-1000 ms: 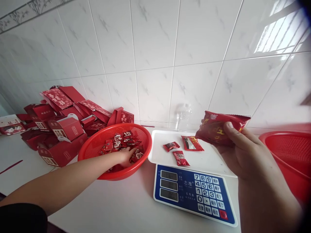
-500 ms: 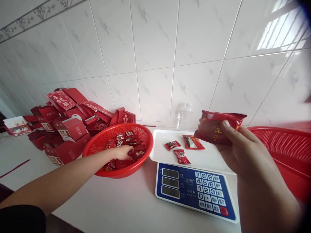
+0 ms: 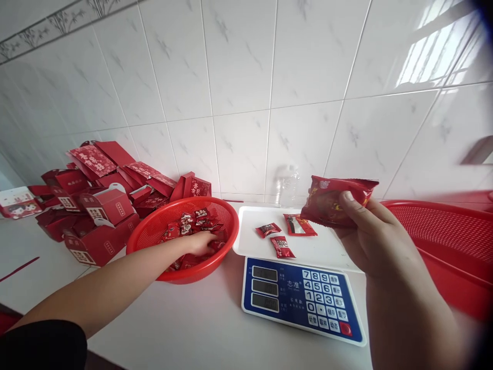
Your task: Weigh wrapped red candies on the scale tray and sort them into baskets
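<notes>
Picking: for the left hand [image 3: 202, 243], prob. best is to separate one of the pkts [image 3: 186, 229], pinch it w/ thumb + index by the wrapper end, and lift straight, so neighbours don't come along.
Holding: the right hand [image 3: 377, 239] shd. prob. keep only light pressure; a hard squeeze may crush what is inside the big pkt [image 3: 325, 205].
Left grip: fingers are curled down among the pkts, toward the right edge of the basket [image 3: 196, 272]; tips partly hidden, so can't tell how far open, or if any pkt is held.
Right grip: closed on the big pkt, thumb on near face, fingers behind; it holds the right end, and the rest sticks out to the left, raised above the tray [image 3: 316, 252].
Tray: carries 3 small pkts: one nr. left edge [image 3: 268, 229], one nr. front edge [image 3: 282, 247], one nr. back edge [image 3: 300, 225].
Scale: keypad panel [image 3: 296, 298] is just before the tray's front edge; display too faint to read.
Counter: boxes [image 3: 115, 203] pile toward the back edge, left of basket; bottle [image 3: 290, 185] stands behind the tray.
</notes>
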Demonstrator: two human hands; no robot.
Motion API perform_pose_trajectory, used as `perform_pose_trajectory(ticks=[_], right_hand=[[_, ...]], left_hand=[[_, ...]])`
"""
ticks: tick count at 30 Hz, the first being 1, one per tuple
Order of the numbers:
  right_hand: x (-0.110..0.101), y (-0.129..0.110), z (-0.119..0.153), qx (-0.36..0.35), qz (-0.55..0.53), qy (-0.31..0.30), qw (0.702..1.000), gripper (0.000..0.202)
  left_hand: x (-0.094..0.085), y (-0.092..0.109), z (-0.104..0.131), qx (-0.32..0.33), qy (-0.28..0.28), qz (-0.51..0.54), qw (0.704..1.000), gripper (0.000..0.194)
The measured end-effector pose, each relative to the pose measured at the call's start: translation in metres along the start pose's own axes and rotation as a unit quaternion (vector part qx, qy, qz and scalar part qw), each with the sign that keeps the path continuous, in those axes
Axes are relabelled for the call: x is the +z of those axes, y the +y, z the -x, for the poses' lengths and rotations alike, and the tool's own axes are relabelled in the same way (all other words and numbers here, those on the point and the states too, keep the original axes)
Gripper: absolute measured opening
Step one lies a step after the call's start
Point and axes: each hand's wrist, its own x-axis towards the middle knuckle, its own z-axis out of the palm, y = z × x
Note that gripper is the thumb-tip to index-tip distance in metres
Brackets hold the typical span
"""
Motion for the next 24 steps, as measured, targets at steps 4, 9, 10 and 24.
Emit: perform_pose_trajectory(ticks=[4, 9, 10, 24], right_hand=[[-0.001, -0.001, 0.000, -0.010, -0.007, -0.006, 1.000, 0.031], [0.000, -0.002, 0.001, -0.016, 0.002, -0.026, 1.000, 0.029], [0.000, -0.002, 0.001, -0.018, 0.004, -0.029, 0.999, 0.029], [0.001, -0.002, 0.005, -0.029, 0.014, -0.035, 0.999, 0.030]], left_hand=[[-0.022, -0.007, 0.009, -0.073, 0.048, 0.066, 0.994, 0.030], [-0.042, -0.005, 0.025, -0.128, 0.109, 0.178, 0.970, 0.032], [-0.044, -0.002, 0.027, -0.126, 0.120, 0.201, 0.964, 0.031], [-0.020, 0.110, -0.011, 0.025, 0.100, 0.337, 0.936, 0.046]])
